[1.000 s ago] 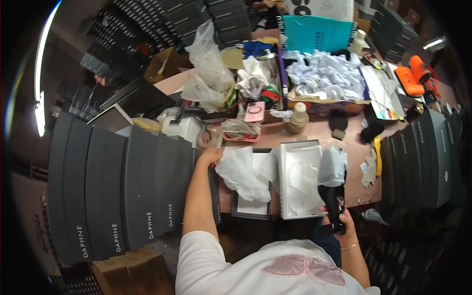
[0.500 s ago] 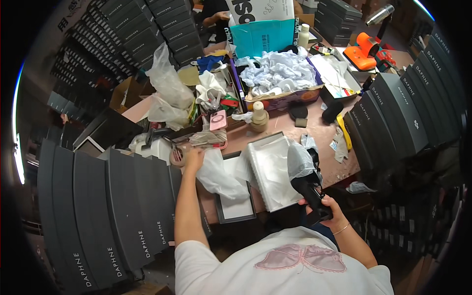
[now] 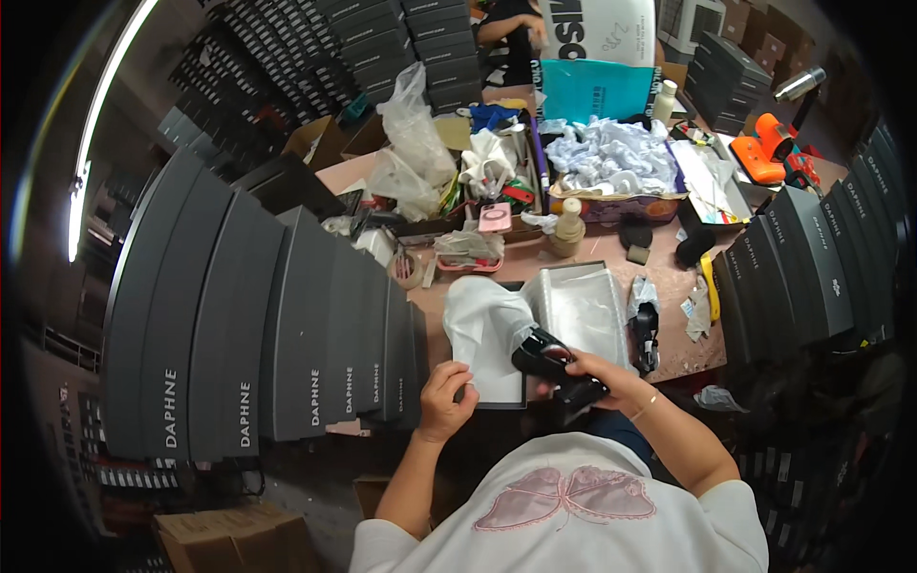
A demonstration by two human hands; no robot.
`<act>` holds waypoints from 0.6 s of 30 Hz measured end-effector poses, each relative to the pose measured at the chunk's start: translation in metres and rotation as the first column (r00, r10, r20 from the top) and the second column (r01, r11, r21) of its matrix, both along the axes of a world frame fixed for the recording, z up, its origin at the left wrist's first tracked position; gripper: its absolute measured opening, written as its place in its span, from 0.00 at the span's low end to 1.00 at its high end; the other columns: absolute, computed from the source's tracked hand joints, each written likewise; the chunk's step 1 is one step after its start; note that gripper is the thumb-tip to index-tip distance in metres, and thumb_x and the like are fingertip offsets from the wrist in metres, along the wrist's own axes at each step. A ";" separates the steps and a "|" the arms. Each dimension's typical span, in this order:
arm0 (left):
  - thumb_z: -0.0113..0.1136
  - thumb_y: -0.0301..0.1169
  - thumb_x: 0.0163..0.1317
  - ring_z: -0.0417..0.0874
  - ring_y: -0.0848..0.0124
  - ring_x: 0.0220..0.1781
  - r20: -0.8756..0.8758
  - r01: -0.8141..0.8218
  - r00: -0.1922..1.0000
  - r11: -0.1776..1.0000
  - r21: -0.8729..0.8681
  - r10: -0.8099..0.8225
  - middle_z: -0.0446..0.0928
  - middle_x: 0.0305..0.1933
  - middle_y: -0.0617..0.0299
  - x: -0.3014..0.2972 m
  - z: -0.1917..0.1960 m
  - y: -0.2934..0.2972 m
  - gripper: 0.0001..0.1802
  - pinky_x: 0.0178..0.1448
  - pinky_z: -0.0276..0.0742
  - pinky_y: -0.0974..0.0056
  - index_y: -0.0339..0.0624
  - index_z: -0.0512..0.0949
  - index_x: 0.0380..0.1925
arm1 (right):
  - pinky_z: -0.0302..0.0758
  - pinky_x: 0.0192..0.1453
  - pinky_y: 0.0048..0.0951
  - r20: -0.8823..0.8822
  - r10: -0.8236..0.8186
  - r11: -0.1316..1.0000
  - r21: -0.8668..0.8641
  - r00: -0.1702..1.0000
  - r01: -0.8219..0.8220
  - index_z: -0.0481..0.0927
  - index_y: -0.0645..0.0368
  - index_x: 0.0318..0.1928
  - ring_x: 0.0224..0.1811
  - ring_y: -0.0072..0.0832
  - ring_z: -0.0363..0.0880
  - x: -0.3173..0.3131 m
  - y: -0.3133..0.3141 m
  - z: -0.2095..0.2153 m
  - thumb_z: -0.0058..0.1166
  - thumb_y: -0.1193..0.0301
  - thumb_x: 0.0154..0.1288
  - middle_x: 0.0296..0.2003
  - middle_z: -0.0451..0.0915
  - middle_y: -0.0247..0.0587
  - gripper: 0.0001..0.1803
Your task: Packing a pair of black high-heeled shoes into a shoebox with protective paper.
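My right hand [image 3: 607, 380] grips a glossy black shoe [image 3: 546, 355], held tilted over the front of an open shoe box. The shoe's far end meets a white tissue sheet [image 3: 482, 315], which spreads over a dark-rimmed box part [image 3: 504, 390]. My left hand [image 3: 447, 399] is closed in a pinch at the sheet's near corner. Just right of the shoe stands the other box part [image 3: 583, 301], lined with white paper. A second black shoe [image 3: 646, 339] lies on the table beyond it, partly covered in thin wrapping.
Dark shoe boxes [image 3: 287, 325] stand in rows at left, others [image 3: 793, 253] at right. Behind are a purple-edged carton [image 3: 621, 208] of crumpled tissue, a beige bottle [image 3: 567, 229], a pink phone [image 3: 495, 218] and an orange tool [image 3: 759, 158]. Another person's arm [image 3: 511, 29] shows at the back.
One black shoe now lies on the table to the right; the other has moved left in my right hand to the tissue. My left hand has come nearer, drawing back toward me.
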State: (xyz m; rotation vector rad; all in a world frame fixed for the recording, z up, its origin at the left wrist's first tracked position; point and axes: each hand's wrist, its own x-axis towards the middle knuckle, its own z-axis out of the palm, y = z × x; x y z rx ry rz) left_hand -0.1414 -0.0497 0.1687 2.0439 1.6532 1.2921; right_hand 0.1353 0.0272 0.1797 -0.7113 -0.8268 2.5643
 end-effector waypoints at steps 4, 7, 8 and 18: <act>0.65 0.23 0.46 0.77 0.55 0.47 0.039 -0.382 0.917 0.901 -0.205 0.398 0.76 0.43 0.54 -0.003 -0.035 -0.038 0.07 0.49 0.74 0.59 0.36 0.75 0.23 | 0.76 0.24 0.23 -0.170 -0.008 0.931 -0.361 0.985 -0.055 0.57 0.56 0.66 0.34 0.32 0.82 -0.014 -0.009 -0.029 0.44 0.59 0.64 0.49 0.77 0.60 0.32; 0.69 0.29 0.45 0.62 0.50 0.66 -0.210 -0.469 0.866 0.883 -0.025 0.454 0.64 0.60 0.50 0.013 -0.020 -0.031 0.21 0.67 0.55 0.41 0.41 0.75 0.42 | 0.82 0.31 0.26 -0.250 -0.036 0.875 -0.476 0.967 -0.090 0.59 0.62 0.64 0.34 0.37 0.82 -0.016 -0.024 -0.040 0.47 0.58 0.62 0.49 0.75 0.66 0.34; 0.69 0.30 0.45 0.60 0.50 0.67 -0.287 -0.492 0.844 0.867 -0.077 0.453 0.62 0.62 0.50 0.019 -0.012 -0.023 0.29 0.67 0.52 0.38 0.43 0.71 0.50 | 0.82 0.30 0.26 -0.235 -0.053 0.866 -0.495 0.971 -0.073 0.60 0.63 0.64 0.34 0.37 0.82 -0.017 -0.026 -0.046 0.47 0.58 0.62 0.49 0.75 0.68 0.33; 0.57 0.25 0.54 0.74 0.58 0.56 -0.529 -0.317 0.834 0.921 -0.224 0.159 0.73 0.47 0.53 -0.007 -0.021 0.066 0.31 0.62 0.64 0.43 0.46 0.66 0.61 | 0.75 0.16 0.23 -0.276 -0.104 0.818 -0.570 0.955 -0.076 0.61 0.70 0.61 0.26 0.33 0.77 -0.021 -0.026 -0.061 0.43 0.55 0.63 0.49 0.72 0.72 0.34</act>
